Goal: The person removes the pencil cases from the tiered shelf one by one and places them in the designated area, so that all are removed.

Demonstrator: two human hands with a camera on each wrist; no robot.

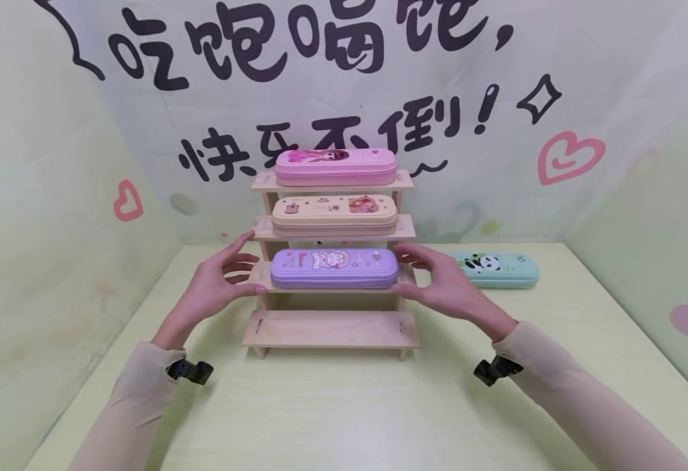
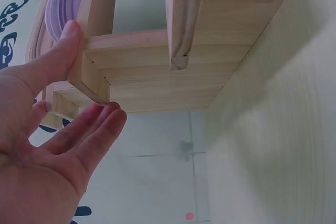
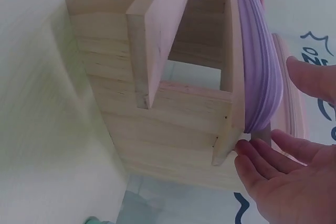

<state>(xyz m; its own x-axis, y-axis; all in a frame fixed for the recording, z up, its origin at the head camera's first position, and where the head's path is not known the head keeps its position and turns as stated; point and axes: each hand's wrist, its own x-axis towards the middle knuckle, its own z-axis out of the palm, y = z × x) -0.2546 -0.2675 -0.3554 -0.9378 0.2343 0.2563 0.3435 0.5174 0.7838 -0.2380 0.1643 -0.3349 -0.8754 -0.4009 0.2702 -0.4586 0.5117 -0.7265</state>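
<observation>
A purple pencil case (image 1: 335, 268) with cartoon prints lies lengthwise on the second-lowest board of a wooden step shelf (image 1: 329, 329). My left hand (image 1: 217, 281) is at that board's left end, its thumb at the front edge. In the left wrist view its fingers (image 2: 100, 129) reach the board's far corner. My right hand (image 1: 441, 280) spreads around the case's right end. In the right wrist view its thumb (image 3: 312, 80) stands apart from the case, and its fingertips are close to the board's end; contact is hard to tell.
A cream pencil case (image 1: 335, 216) and a pink one (image 1: 336, 167) sit on the two upper boards. On the table (image 1: 332, 412), behind my right hand, lies a green panda pencil case (image 1: 499, 270). A printed backdrop (image 1: 467, 196) stands behind the shelf.
</observation>
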